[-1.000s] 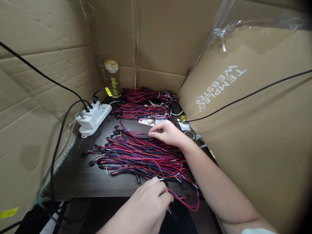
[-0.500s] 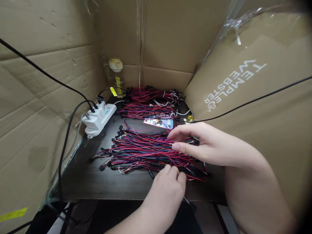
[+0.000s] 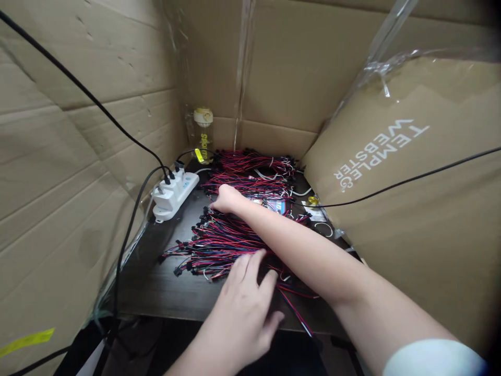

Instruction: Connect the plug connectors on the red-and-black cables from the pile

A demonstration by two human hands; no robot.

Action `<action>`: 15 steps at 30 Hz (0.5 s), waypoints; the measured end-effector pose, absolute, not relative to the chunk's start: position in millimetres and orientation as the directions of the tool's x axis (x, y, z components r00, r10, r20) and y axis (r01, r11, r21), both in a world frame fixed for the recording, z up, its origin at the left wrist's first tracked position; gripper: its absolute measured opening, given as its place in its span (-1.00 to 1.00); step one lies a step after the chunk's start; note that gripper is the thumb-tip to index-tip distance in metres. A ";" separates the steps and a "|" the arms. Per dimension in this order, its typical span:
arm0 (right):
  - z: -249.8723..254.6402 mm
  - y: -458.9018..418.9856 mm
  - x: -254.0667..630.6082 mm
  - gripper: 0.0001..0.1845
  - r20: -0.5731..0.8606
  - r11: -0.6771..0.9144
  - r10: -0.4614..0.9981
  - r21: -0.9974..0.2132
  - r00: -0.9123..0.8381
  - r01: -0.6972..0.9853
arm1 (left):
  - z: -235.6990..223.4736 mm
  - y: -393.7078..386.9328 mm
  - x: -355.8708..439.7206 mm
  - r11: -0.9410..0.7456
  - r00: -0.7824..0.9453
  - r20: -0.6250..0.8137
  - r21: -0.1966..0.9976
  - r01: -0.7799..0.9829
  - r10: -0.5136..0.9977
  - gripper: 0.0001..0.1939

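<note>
A wide pile of red, blue and black wire harnesses (image 3: 230, 243) with small black connectors lies on the dark table. My right hand (image 3: 227, 200) reaches across it to the far left end, fingers closed around a wire harness by its connector end; the grip is partly hidden. At the pile's near edge is my left hand (image 3: 250, 297), its fingers apart and the fingertips over the wires. To the right of this hand a few loose wires (image 3: 295, 310) stick out over the table's front edge.
Further bundles of wires (image 3: 250, 162) lie at the back beside a bottle (image 3: 203, 130). A white power strip (image 3: 176, 196) with black plugs stands left. Cardboard walls (image 3: 274, 68) enclose the table (image 3: 168, 292). A black cable (image 3: 391, 190) crosses on the right.
My right hand has moved from the right side of the pile across to its far left end and closed. My left hand has opened its fingers. The view has shifted slightly.
</note>
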State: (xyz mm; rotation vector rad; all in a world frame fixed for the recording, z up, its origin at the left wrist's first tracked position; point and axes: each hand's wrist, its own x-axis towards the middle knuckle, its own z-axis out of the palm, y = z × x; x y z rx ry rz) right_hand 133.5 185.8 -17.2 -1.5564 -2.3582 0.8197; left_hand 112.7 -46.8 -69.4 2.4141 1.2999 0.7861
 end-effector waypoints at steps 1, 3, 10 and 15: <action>-19.1 185.8 130.7 -0.75 -0.149 0.296 0.888 -0.539 -0.435 0.788 | -70.6 -43.5 106.1 -0.554 0.460 0.309 0.454 0.698 0.832 -0.38; -16.5 183.1 131.3 -0.73 -0.180 0.320 0.856 -0.552 -0.485 0.770 | -75.2 -37.9 98.5 -0.557 0.478 0.286 0.416 0.719 0.831 -0.31; 48.5 159.9 175.2 -0.79 0.035 0.390 0.655 -0.871 -0.755 0.298 | -80.0 -36.4 97.0 -0.539 0.453 0.294 0.416 0.732 0.842 -0.47; 115.9 124.0 198.0 -0.68 0.516 0.571 0.633 -0.814 -0.577 -0.102 | -74.6 -34.3 94.1 -0.559 0.476 0.292 0.433 0.707 0.829 -0.46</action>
